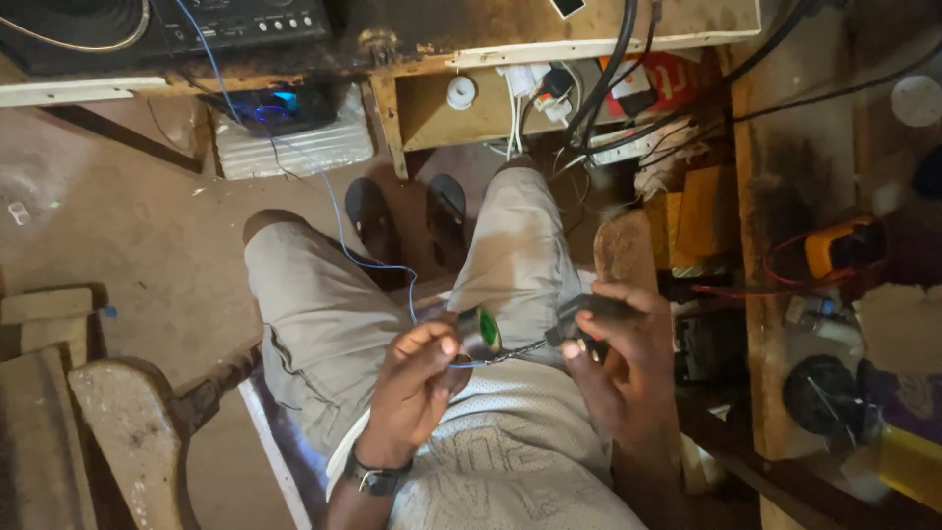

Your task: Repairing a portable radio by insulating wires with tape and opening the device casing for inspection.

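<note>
I sit with my knees apart, looking down at my lap. My left hand (417,378) pinches a small dark round part with a green face (483,331), and a thin blue wire (339,221) runs from it up across my thigh to the bench. My right hand (620,344) grips a small black tool or plug (581,316). A short metallic lead (520,347) bridges the two items between my hands. A watch (371,478) sits on my left wrist.
A cluttered wooden workbench (756,255) stands at my right with an orange meter (839,245) and red leads. Ahead, a shelf (471,108) holds cables and plugs. A glowing blue device (280,103) rests on a white block. Wooden stools (128,422) stand left.
</note>
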